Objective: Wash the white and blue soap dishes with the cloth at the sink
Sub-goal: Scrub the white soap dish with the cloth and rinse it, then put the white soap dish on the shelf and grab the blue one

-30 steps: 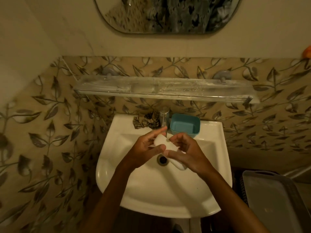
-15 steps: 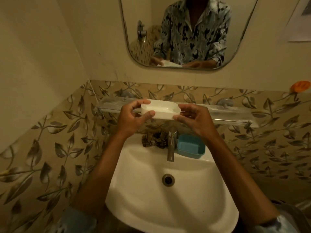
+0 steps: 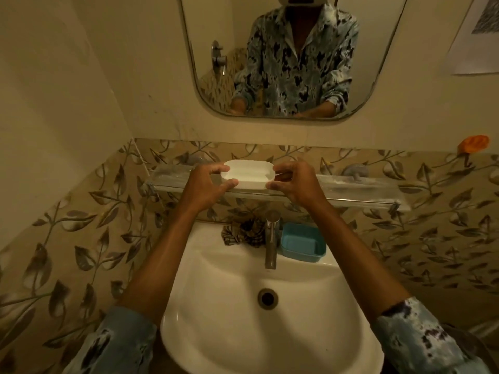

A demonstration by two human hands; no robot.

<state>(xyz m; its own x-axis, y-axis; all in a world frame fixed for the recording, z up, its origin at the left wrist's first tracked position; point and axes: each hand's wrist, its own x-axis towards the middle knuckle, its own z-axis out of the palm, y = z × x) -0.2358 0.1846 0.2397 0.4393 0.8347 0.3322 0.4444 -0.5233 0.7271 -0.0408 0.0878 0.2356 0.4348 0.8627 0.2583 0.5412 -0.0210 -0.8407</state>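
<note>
The white soap dish [image 3: 247, 174] rests upright on the glass shelf [image 3: 356, 191] above the sink. My left hand [image 3: 206, 186] pinches its left end between thumb and forefinger. My right hand [image 3: 293, 180] touches its right end with curled fingertips and thumb. The blue soap dish [image 3: 302, 242] stands on the sink's back ledge, just right of the tap [image 3: 270, 240]. A dark patterned cloth [image 3: 243, 233] lies bunched on the ledge left of the tap. Neither hand touches the blue dish or the cloth.
The white sink [image 3: 216, 333] with its drain [image 3: 267, 298] lies below my forearms. A mirror [image 3: 291, 55] hangs above the shelf and reflects a person's patterned shirt. An orange object [image 3: 474, 143] sticks to the wall at right, below a paper sheet [image 3: 478, 36].
Both hands lifted the white soap dish from over the basin up to the glass shelf, where it now sits. The view tilted upward, showing the mirror.
</note>
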